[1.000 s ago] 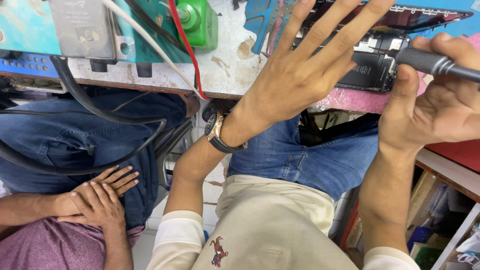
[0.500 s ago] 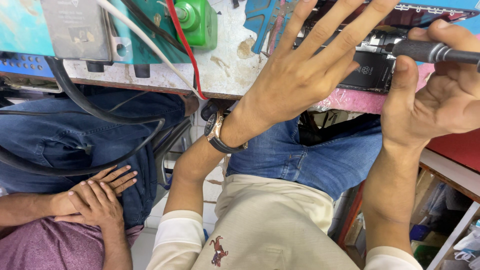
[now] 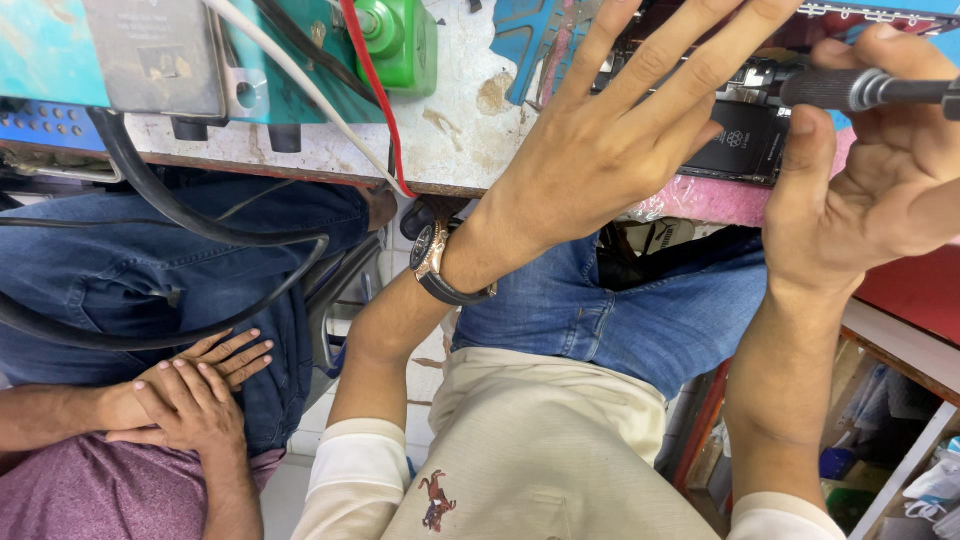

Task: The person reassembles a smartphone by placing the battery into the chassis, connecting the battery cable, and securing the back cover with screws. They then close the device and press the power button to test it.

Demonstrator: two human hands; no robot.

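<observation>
Left hand [image 3: 610,150], fingers spread wide, presses flat on opened phone [image 3: 745,135]. Right hand [image 3: 880,190], at 3 o'clock, grips a dark screwdriver [image 3: 860,90] whose tip meets the phone.

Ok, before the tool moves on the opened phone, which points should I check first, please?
1. Left hand steadies the opened phone: ok, fingers spread over it.
2. Right hand grips the screwdriver: ok, thumb and fingers wrapped around it.
3. Tool tip seated on a screw: cannot tell, hidden behind the left fingers.
4. Phone lies on the pink mat: ok.
5. Red wire away from the phone: ok.
6. Other person's hands away from the bench: ok, folded on a lap.
</observation>
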